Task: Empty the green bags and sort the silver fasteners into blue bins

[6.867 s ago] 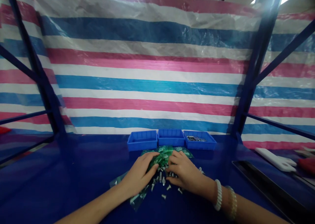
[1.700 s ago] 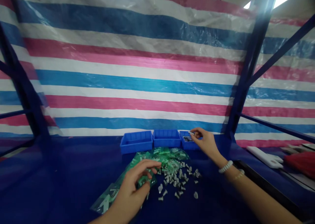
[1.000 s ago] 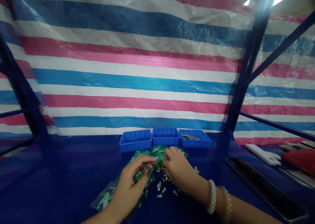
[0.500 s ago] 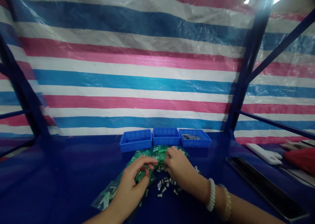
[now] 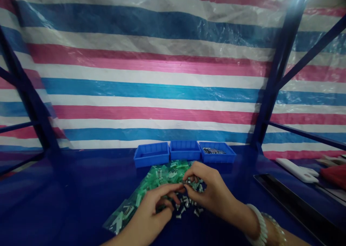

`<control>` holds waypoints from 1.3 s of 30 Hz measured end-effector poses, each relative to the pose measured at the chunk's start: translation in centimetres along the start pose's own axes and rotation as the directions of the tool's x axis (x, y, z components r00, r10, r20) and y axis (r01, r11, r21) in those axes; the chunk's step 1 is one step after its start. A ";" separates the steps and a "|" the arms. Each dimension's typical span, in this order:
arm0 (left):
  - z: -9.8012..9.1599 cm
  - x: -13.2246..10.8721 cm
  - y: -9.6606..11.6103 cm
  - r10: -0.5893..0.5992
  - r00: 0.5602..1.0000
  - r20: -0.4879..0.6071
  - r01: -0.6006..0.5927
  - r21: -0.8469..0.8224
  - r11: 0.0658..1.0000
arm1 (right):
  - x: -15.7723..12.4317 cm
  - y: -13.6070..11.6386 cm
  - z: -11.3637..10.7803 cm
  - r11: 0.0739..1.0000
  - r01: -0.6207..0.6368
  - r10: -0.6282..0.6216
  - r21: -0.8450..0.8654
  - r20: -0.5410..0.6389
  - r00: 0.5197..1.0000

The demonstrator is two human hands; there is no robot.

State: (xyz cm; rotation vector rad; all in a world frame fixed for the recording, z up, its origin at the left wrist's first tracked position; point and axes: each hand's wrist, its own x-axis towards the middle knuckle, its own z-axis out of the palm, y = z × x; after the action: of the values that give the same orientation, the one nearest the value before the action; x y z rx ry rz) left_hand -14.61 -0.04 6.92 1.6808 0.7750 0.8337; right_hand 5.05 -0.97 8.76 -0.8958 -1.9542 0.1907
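Note:
My left hand (image 5: pixel 155 207) is beside a pile of green-tinted clear plastic bags (image 5: pixel 159 177). Its index finger stretches to the fingertips of the other hand, the thumb stands apart, and I see nothing held in it. My right hand (image 5: pixel 209 184) is closed in a pinch over the loose screws; a small dark thing seems to show at its fingertips, too little to name. Silvery screws (image 5: pixel 186 202) lie scattered on the blue table between and under my hands, some hidden by them. The bags hold small pale and metal parts.
Three blue bins stand in a row behind the bags: a left bin (image 5: pixel 151 163), a middle bin (image 5: pixel 185 155) and a right bin (image 5: pixel 229 157) with small metal parts inside. A dark flat device (image 5: pixel 286 202) and a white object (image 5: pixel 294 171) lie at the right. Blue frame posts flank the table.
My right hand has turned and opened out its wrist to the right, its fingertips now meeting my left index finger. My left hand has shifted right and slightly down.

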 end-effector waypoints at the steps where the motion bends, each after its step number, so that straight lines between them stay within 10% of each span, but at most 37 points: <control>1: 0.1 0.0 -0.2 -0.027 0.999 0.035 0.029 -0.057 0.998 | -0.1 0.0 0.1 0.999 0.036 -0.036 0.007 0.013 0.999; 10: 0.0 0.2 -0.5 -0.090 0.992 0.091 0.117 -0.344 0.932 | -0.3 0.2 0.0 0.980 0.198 -0.198 -0.006 -0.028 0.980; 20: -0.2 -0.3 -0.6 0.274 0.955 0.112 -0.270 -0.054 0.961 | 0.6 1.5 0.0 0.855 -0.260 0.275 0.448 0.031 0.961; 28: -0.5 0.0 -0.1 0.279 0.960 0.037 -0.281 0.057 0.958 | 2.1 10.2 -6.3 0.914 -0.374 0.310 -0.157 -0.321 0.895; 39: -0.7 0.4 -1.2 0.289 0.957 -0.026 -0.282 0.161 0.946 | 1.1 15.8 -7.5 0.816 -0.485 0.402 -0.315 -0.293 0.867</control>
State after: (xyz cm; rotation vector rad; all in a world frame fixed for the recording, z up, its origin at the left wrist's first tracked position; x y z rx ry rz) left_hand -15.05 0.94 5.94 1.9497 0.6511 1.0396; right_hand 18.95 9.46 6.16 -1.5694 -1.5731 -0.0218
